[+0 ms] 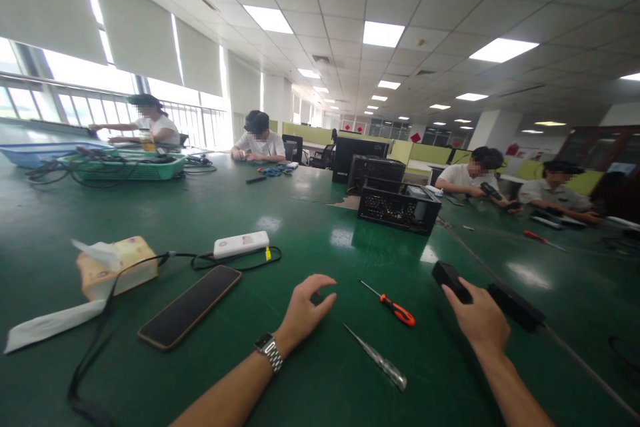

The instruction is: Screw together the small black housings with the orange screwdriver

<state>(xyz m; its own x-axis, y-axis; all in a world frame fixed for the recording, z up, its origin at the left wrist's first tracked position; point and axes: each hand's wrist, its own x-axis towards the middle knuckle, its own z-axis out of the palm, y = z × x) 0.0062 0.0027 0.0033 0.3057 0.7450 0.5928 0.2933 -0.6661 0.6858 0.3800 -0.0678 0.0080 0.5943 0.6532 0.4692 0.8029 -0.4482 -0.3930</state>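
Observation:
My left hand [307, 310], with a metal-band watch on its wrist, is just above or on the green table, thumb and fingers apart and nothing between them. My right hand [477, 313] grips a small black box-shaped object [451, 281] at the right. Between my hands lies an orange-and-black screwdriver [397, 310], its tip toward the upper left. Nearer to me is a clear-handled screwdriver [383, 363]. A black phone [190, 307] lies left of my left hand, and a white power bank [241, 244] with a black cable is behind it.
A tissue pack [120, 267] sits at the left on the green table [280, 213]. Farther back are a green basket [125, 168] of cables and black computer cases [399, 207]. A black adapter [516, 307] lies right of my right hand. Several people sit across the table.

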